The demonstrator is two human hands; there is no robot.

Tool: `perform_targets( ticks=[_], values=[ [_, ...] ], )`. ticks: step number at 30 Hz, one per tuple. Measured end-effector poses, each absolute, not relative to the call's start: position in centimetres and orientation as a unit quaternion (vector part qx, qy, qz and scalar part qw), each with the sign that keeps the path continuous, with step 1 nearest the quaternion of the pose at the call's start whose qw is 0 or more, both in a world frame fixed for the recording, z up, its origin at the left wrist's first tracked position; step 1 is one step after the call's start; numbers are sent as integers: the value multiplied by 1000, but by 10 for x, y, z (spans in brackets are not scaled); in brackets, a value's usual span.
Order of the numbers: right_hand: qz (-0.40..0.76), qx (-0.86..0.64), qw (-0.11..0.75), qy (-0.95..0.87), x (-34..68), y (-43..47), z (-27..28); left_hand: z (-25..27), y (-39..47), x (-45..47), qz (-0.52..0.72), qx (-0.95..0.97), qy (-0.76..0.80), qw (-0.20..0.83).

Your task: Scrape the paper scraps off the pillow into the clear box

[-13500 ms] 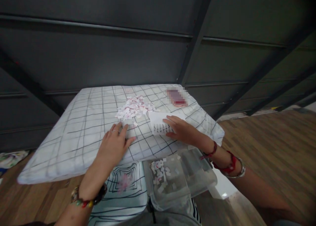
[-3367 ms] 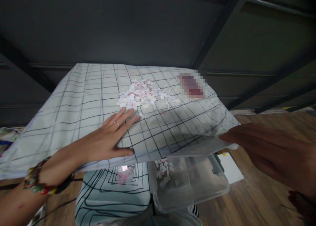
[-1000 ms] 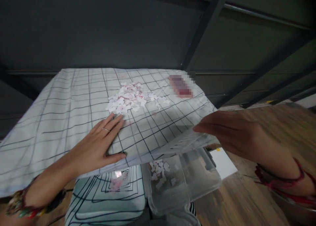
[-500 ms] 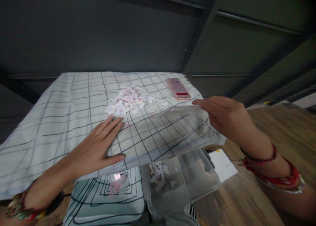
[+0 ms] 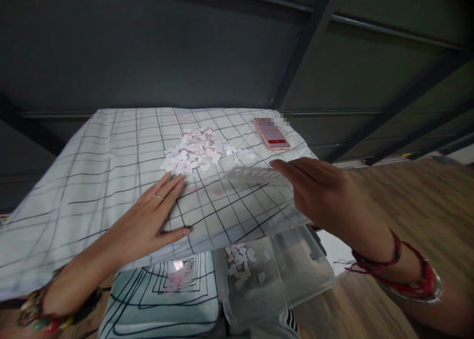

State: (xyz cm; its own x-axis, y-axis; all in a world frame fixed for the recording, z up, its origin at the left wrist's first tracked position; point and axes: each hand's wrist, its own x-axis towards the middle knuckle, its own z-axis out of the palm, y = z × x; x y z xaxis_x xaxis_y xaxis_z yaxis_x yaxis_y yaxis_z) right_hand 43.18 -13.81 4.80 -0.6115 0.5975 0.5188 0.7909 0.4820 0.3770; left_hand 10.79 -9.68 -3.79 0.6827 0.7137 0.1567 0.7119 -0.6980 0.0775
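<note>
My left hand lies flat on the white checked cloth, fingers stretched out and thumb apart. Its fingertips reach the near edge of a heap of small white and pinkish paper scraps. My right hand is closed on a thin whitish slotted piece, seen almost edge-on over the cloth to the right of the heap. What exactly this piece is cannot be made out. Below the cloth's front edge stands a clear plastic box with some paper scraps inside its left part.
A phone lies on the cloth at the far right. A pale blue line-patterned cushioned surface with a small clear pink-tinted packet is below the cloth. A dark panelled wall stands behind; a white item is beside the box.
My right hand has moved left and slightly towards me, carrying the slotted piece across the cloth. The left hand stays flat in its place.
</note>
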Motion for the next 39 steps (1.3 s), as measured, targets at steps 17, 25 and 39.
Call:
perform_targets(
  ticks=[17,25,39],
  values=[
    [-241,-335,208,-887,386,-112,43,-34,-98,114,90,854,513,24],
    [-214,-332,243,-886,409,-121,45,-33,-99,114,94,865,492,28],
    [-140,-307,238,-911,357,-172,59,-32,-119,63,11,836,547,44]
  ],
)
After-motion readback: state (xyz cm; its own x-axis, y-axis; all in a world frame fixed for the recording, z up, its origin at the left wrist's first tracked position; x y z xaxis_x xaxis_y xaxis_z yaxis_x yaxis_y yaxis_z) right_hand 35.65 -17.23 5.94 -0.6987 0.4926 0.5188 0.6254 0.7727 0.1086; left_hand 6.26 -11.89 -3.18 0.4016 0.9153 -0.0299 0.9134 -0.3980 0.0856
